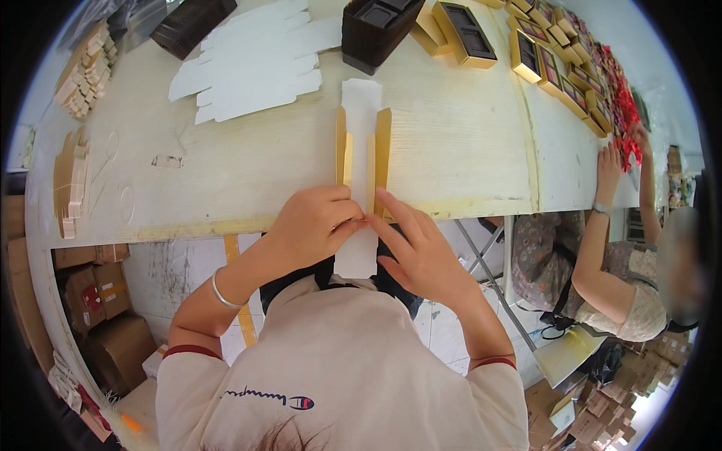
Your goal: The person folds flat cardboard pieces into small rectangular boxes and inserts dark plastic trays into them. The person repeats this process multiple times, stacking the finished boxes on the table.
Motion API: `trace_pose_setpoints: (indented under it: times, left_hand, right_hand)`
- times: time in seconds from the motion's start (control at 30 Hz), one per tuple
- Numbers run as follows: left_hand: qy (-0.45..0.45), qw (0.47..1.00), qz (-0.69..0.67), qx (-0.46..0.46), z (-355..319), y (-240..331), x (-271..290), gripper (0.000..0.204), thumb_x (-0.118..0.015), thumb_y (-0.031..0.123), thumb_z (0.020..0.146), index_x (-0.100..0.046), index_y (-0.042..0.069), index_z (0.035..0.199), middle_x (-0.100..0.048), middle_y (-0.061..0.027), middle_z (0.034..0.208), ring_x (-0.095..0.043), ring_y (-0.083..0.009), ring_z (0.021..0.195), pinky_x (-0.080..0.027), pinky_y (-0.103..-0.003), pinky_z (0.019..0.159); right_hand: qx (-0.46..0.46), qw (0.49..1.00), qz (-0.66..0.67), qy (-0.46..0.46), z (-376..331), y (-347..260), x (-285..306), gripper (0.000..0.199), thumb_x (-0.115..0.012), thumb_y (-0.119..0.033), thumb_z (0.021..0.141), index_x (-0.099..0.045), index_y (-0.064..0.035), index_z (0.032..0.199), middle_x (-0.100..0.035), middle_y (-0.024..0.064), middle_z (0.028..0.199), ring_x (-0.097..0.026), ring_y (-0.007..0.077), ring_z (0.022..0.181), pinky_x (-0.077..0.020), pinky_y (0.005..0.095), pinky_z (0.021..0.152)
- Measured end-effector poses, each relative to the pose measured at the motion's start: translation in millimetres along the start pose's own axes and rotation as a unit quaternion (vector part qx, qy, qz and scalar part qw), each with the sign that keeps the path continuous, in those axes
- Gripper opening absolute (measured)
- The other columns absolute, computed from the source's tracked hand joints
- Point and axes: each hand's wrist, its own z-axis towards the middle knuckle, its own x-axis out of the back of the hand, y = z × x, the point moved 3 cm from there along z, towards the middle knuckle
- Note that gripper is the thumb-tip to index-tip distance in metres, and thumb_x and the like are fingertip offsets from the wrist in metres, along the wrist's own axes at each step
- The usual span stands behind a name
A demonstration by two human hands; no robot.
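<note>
A long carton blank, white inside with gold side walls folded up, lies across the table's front edge. Its near white end hangs over my lap. My left hand is closed, finger and thumb pinching the carton's left side near the table edge. Opposite it, my right hand has its fingers spread. One fingertip touches the right gold wall, and another meets the left hand's pinch. The right thumb is apart, beside the overhanging end.
A stack of flat white blanks lies beyond. Dark plastic trays stand behind the carton. Finished gold boxes are at the far right. A co-worker's arm reaches over the table there. Folded gold pieces stand at left.
</note>
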Motion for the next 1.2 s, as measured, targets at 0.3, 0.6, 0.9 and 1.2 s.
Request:
trace_pose_setpoints:
  times: [0.3,0.6,0.9,1.2]
  left_hand:
    - [-0.115,0.966,-0.218,0.085,4,-7,8,0.036,-0.067,0.008,0.086,-0.048,0.005,0.116,-0.065,-0.0106,0.100,-0.061,-0.0135,0.074,-0.048,-0.024,0.062]
    - [0.074,0.993,-0.078,0.040,-3,2,-4,0.028,-0.064,0.007,0.086,-0.051,0.005,0.111,-0.057,-0.0086,0.108,-0.060,-0.0271,0.075,-0.050,-0.035,0.062]
    - [0.003,0.999,0.054,0.008,-6,7,-6,0.012,-0.064,0.011,0.086,-0.060,0.001,0.082,-0.056,-0.0102,0.079,-0.056,-0.0307,0.066,-0.045,-0.038,0.056]
    - [-0.197,0.972,0.075,-0.105,10,-8,32,0.010,-0.064,0.016,0.084,-0.064,0.006,0.085,-0.061,-0.0025,0.091,-0.057,-0.0237,0.091,-0.046,-0.037,0.081]
  right_hand:
    - [-0.042,0.948,0.242,0.204,10,33,-22,0.017,-0.066,0.006,0.081,-0.062,0.0016,0.097,-0.058,0.0135,0.103,-0.061,0.0238,0.081,-0.0512,0.0300,0.065]
    - [-0.001,0.976,-0.007,0.216,11,15,-23,0.034,-0.070,0.000,0.078,-0.061,0.0008,0.110,-0.054,0.0131,0.109,-0.057,0.0211,0.073,-0.0472,0.0322,0.060]
    - [-0.035,0.996,-0.080,0.022,27,11,-16,0.015,-0.066,-0.004,0.072,-0.058,-0.0034,0.084,-0.052,0.0071,0.083,-0.056,0.0249,0.072,-0.0428,0.0370,0.061]
    - [-0.015,0.997,-0.067,0.032,28,30,26,0.020,-0.069,-0.009,0.074,-0.062,-0.0054,0.092,-0.053,0.0072,0.081,-0.057,0.0275,0.076,-0.0458,0.0396,0.066]
